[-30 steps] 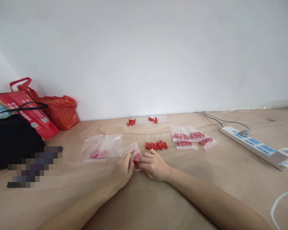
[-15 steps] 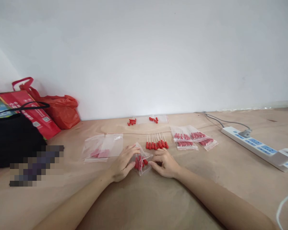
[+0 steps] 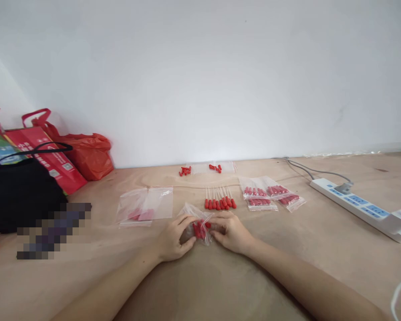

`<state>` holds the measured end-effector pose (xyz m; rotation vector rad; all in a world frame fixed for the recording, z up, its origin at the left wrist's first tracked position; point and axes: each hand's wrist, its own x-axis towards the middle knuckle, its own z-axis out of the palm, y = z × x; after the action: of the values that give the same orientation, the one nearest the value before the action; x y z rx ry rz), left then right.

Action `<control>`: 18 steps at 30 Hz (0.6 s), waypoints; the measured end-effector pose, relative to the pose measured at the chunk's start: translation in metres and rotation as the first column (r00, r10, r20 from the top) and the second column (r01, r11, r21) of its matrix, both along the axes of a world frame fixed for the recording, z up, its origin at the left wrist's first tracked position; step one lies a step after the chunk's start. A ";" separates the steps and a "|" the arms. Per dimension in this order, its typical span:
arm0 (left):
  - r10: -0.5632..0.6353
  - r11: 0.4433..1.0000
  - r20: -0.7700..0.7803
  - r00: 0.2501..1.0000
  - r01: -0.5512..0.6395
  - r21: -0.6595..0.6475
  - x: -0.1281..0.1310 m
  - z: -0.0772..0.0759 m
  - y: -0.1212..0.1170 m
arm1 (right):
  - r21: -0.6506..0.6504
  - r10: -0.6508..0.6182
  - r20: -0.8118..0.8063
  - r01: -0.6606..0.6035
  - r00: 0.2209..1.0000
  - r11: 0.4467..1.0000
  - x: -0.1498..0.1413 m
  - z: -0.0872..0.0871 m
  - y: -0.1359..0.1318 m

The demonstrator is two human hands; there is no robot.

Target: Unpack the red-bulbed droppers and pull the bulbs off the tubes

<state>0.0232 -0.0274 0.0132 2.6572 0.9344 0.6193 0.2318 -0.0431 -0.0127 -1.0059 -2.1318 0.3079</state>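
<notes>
Between my hands is a clear plastic bag (image 3: 202, 231) with several red pieces inside, its corner standing up at the back. My left hand (image 3: 176, 236) curves round the bag's left side, fingers and thumb on the plastic. On the opposite side my right hand (image 3: 232, 232) grips the bag's edge between thumb and bent fingers. Just behind lies a row of red-tipped sticks (image 3: 220, 203) with pale stems pointing to the wall. Filled bags of red pieces (image 3: 259, 194) lie to the right of the row. Left of my left hand are flat clear bags (image 3: 143, 207) showing pink-red patches.
Small red pieces (image 3: 185, 170) and another clear bag (image 3: 200, 168) lie near the wall. At right is a white power strip (image 3: 349, 200) with a grey plug and cable. Shopping bags (image 3: 87, 156) and a black bag (image 3: 23, 196) stand at left beside a blurred-out item.
Both hands have closed in on the bag, and the bag has shifted slightly right and flattened. My left hand has moved a little right and nearer to me.
</notes>
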 end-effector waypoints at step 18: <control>0.202 0.979 0.104 0.974 -0.203 0.001 0.009 -0.008 0.010 | -0.187 -0.006 -0.060 -0.005 0.998 0.982 -0.004 0.006 0.010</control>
<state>0.0321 -0.0171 0.0055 2.5306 1.1834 0.8018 0.2279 -0.0336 -0.0070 -1.0894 -2.0769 0.5405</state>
